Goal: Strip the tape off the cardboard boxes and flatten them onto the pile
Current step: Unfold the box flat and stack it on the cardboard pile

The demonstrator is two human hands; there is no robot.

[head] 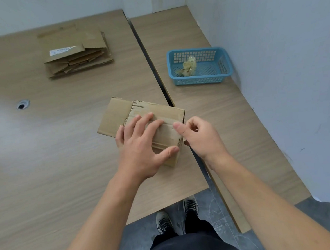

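A small brown cardboard box (119, 113) stands near the right edge of the left table, one flap spread out to its left. My left hand (142, 143) lies flat on the box top with fingers spread, thumb along the near side. My right hand (197, 136) is at the box's right edge with fingers curled, thumb and forefinger pinching at the top corner; whether tape is between them I cannot tell. A pile of flattened cardboard (76, 53) lies at the far left table. A blue basket (200, 79) holds crumpled tape (188, 66).
Two wooden tables meet at a dark gap (153, 68) running from far to near. A round cable hole (23, 104) is in the left table. A white wall runs along the right. My feet stand on the grey floor below the table edge.
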